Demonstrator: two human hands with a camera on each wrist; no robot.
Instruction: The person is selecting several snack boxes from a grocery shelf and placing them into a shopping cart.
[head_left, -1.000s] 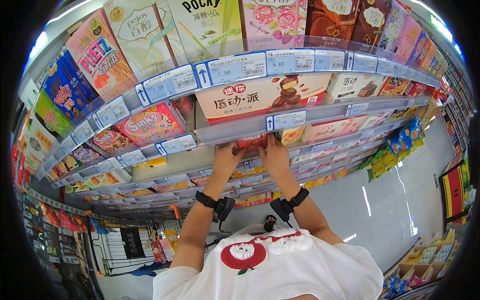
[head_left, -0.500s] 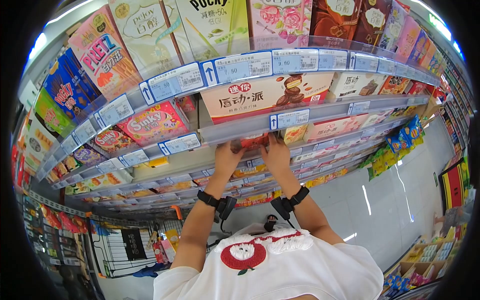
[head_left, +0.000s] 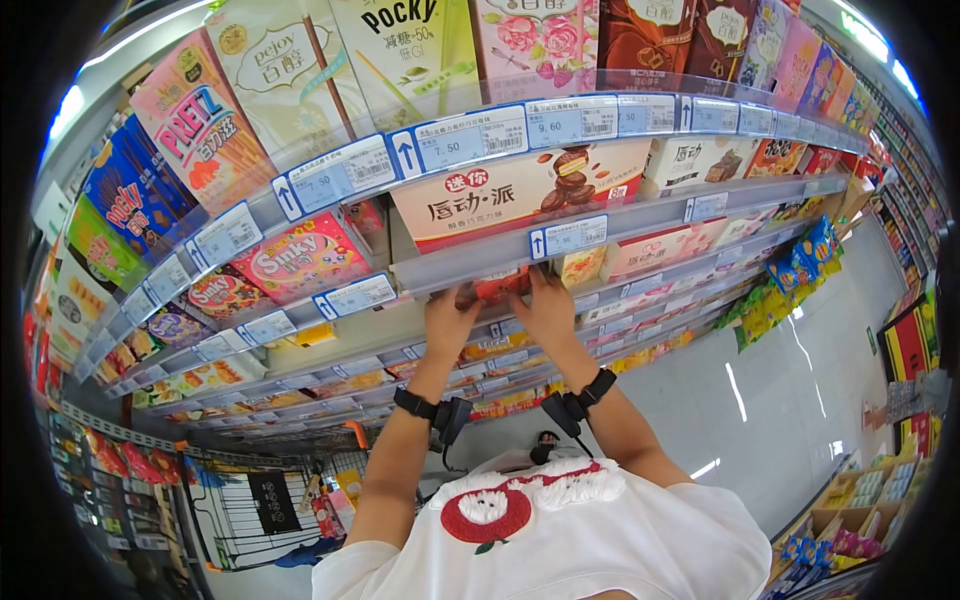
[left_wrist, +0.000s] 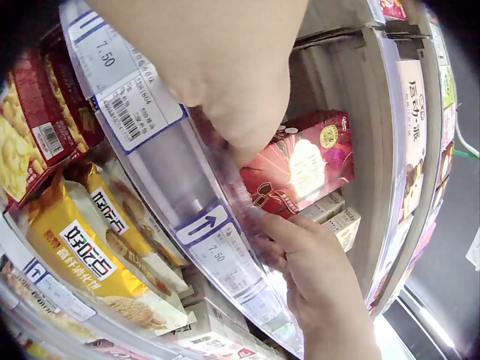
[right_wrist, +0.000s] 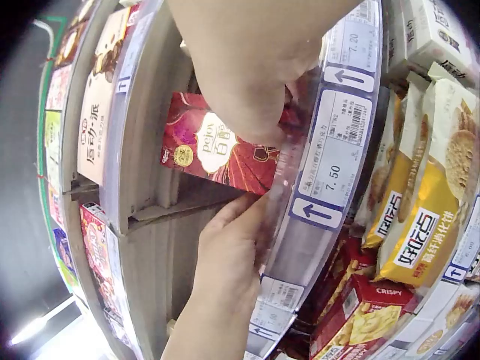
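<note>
Right wrist: smooth, flat-faced red box [right_wrist: 217,148] between left hand [right_wrist: 229,247], right hand [right_wrist: 244,79].

One dark-red Pejoy box [right_wrist: 196,141], with at least two yellow biscuit packs [left_wrist: 84,251] and at least two red Crispy boxes [right_wrist: 366,315]. Also two wrist cameras [head_left: 453,420] [head_left: 561,418], one Pretz box [head_left: 203,118], one shopping trolley [head_left: 272,503], one shoe [head_left: 544,447].

The red box [right_wrist: 220,144] reads "pejoy 百醇"; the price label [right_wrist: 331,146] near it, 7.50. At left, a pink box [head_left: 205,118] says PRETZ; farther right, a green-and-white box [head_left: 408,62] says POCKY and a tag [head_left: 572,122] 9.60.
</note>
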